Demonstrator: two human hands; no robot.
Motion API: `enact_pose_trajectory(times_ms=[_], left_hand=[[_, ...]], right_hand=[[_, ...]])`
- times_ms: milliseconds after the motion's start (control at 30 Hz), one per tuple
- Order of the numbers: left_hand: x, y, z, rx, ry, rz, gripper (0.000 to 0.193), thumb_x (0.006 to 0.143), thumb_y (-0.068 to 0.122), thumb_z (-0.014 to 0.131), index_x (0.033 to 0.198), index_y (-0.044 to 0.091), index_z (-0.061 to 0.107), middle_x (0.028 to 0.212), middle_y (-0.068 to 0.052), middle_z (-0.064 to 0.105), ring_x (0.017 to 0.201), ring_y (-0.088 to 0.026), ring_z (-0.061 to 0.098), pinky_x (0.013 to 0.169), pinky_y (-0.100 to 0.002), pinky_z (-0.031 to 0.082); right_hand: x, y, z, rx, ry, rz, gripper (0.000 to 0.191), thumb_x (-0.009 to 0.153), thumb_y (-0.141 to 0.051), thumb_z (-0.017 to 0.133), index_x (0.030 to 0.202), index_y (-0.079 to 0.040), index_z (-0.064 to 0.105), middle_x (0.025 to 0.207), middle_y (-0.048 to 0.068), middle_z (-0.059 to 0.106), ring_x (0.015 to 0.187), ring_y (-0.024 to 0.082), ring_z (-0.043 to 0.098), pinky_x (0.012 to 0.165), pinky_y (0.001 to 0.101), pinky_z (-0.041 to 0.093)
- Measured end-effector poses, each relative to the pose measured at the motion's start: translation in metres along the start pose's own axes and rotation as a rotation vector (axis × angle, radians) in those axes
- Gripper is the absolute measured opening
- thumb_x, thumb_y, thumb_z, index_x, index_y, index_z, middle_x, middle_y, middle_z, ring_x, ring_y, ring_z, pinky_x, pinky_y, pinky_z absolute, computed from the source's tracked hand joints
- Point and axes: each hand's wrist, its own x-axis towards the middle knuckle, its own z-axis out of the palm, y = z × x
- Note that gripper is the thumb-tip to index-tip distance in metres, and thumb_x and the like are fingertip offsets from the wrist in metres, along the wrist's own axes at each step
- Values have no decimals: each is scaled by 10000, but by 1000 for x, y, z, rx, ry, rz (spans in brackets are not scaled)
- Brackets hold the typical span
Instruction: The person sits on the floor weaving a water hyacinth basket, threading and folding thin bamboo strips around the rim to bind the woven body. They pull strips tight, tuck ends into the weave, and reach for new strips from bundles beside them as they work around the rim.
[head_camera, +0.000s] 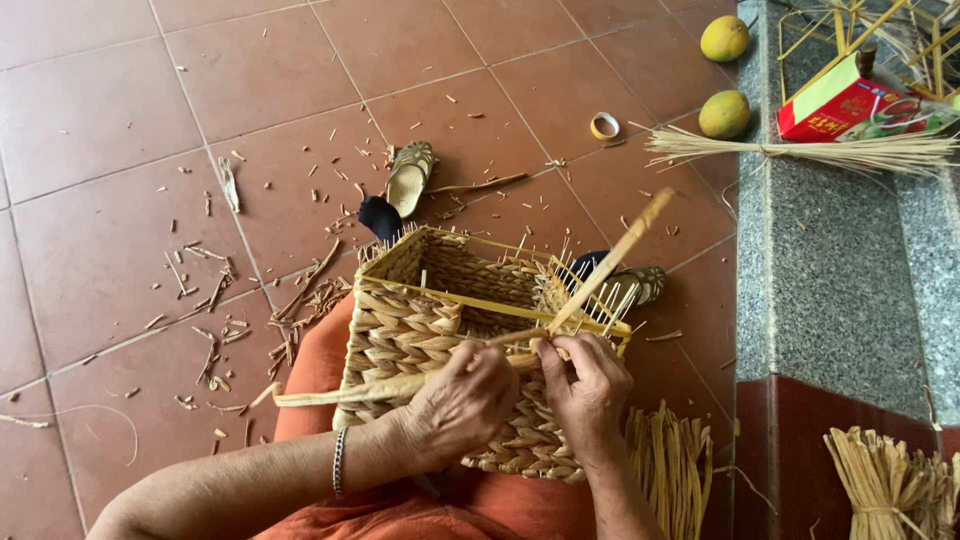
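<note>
Basket (440, 330) rests on our lap, tilted away; its walls look mostly woven, while the rim shows bare stakes and a yellow frame left to cover. Our left hand (455, 405) pinches a flat strand (350, 390) against the wall. Right hand (585, 385) fingers grip a strip (615, 262) near the rim.
</note>
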Motion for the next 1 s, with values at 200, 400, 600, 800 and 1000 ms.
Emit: enact_pose_trajectory(times_ms=[200,400,600,800,1000], left_hand=[[9,-6,21,-60,-131,-146,654,779,303,682,1304,-56,528,1055,-145,596,1006,-284,567,896,-471,492],[20,-40,27,-562,178,-212,430,844,7,641,1267,87,629,1109,-77,623,954,-224,601,732,-301,556],[36,-59,35,-433,398,-160,210,878,76,696,1082,51,652,1135,-71,590,1071,-218,582,915,-354,539],[53,-55,19,-216,203,-294,397,734,158,738,1089,-1,661,1064,-139,586,1004,-272,566,819,-430,443],[86,-57,32,-360,-373,-274,343,864,254,752,1118,43,660,1123,-164,625,1098,-292,561,910,-458,471]], right_hand=[[7,-15,-9,-34,12,-16,172,909,-190,780,862,-38,714,794,69,717,701,171,704,600,322,570],[13,-19,-15,4,-1,14,153,898,-172,785,863,-39,717,798,63,723,689,172,715,584,315,571],[9,-15,-10,2,6,10,131,886,-142,789,870,-35,716,801,69,724,686,169,712,588,303,567],[6,-3,-3,-14,-2,-8,132,888,-141,799,864,-40,717,798,68,738,680,144,722,565,274,578],[2,-3,-9,-21,2,-33,118,882,-128,792,862,-43,713,797,73,739,698,160,724,581,306,574]])
